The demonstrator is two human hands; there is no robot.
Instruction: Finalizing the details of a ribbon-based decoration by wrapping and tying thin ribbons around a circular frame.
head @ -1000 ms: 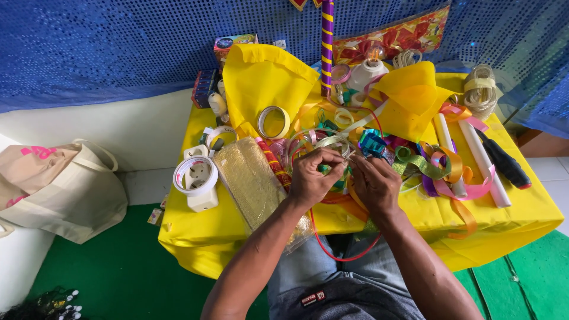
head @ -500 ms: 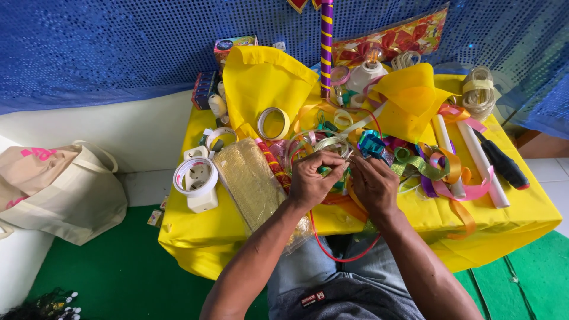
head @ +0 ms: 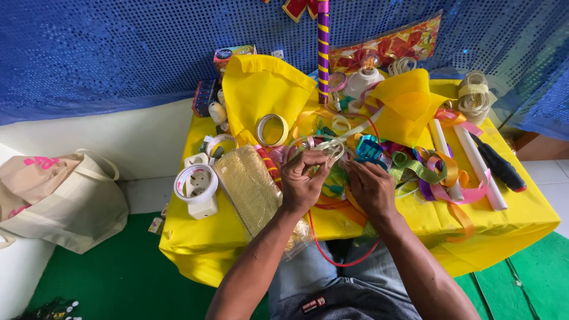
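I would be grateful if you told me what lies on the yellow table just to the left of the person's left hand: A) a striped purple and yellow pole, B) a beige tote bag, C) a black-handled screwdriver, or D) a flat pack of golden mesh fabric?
D: the golden mesh pack lies flat on the table right beside the left hand.

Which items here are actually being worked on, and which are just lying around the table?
In hand:
left hand
right hand
pale ribbon loops
green ribbon

Lying about:
tape roll
gold mesh sheet
white tubes
screwdriver
tote bag
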